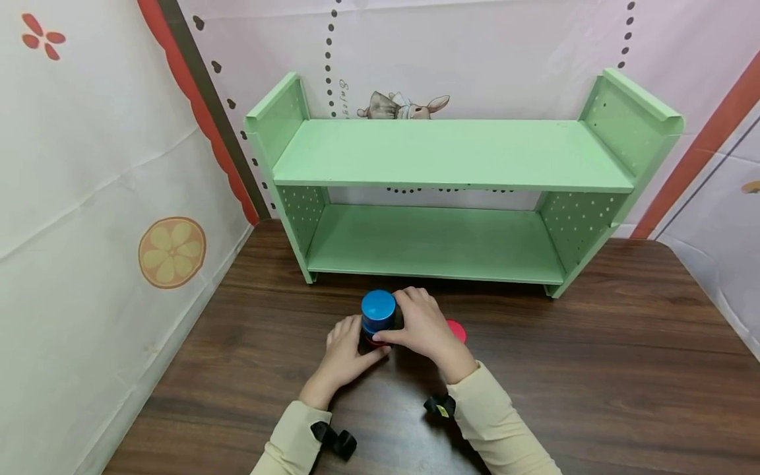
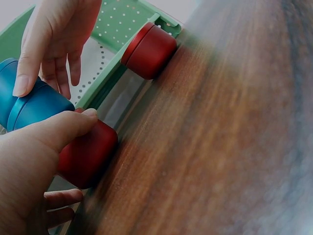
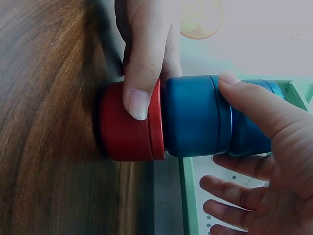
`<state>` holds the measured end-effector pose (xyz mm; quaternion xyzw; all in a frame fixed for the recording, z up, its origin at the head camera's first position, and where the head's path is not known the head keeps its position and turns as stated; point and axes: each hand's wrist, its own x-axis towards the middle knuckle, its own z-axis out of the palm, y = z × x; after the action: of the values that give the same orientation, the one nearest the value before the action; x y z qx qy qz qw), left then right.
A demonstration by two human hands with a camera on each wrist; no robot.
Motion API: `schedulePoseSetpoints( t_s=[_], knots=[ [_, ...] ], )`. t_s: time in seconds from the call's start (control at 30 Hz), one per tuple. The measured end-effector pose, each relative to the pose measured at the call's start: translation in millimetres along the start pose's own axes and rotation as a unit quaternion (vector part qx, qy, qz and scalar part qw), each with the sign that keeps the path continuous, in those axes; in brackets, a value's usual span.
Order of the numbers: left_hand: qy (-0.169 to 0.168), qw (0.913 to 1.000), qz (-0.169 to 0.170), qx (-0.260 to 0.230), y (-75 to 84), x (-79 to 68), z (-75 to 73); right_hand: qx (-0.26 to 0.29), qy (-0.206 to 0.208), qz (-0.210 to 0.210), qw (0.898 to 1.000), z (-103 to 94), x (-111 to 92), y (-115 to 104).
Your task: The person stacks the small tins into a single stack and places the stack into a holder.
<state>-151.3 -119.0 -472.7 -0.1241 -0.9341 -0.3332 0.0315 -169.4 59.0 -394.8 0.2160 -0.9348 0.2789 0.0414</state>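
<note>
A stack of small metal tins stands on the table, a red tin (image 3: 117,137) at the bottom and what look like two blue tins (image 3: 193,117) above it. My left hand (image 1: 346,353) holds the red tin at the base, its thumb across the side near the lid. From the right, my right hand (image 1: 423,323) pinches the blue part between thumb and index finger, near a lid seam; its other fingers stay off the tins. In the head view my hands hide most of the bottom tin. Another red tin (image 2: 151,51) stands apart, partly behind my right hand in the head view.
A pale green two-tier shelf (image 1: 439,241) stands just behind the stack, its front edge close to the tins. The dark wooden table (image 1: 594,376) extends to both sides. Printed cloth (image 1: 107,185) hangs at the left and back.
</note>
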Motion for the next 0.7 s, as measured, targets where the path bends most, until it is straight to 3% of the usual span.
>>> schedulePoseSetpoints(
  t_s=[0.7],
  knots=[
    [0.003,1.0,-0.004,0.002,-0.4,-2.1,0.4,-0.007,-0.014,0.003,1.0,-4.2,-3.8,0.9]
  ],
)
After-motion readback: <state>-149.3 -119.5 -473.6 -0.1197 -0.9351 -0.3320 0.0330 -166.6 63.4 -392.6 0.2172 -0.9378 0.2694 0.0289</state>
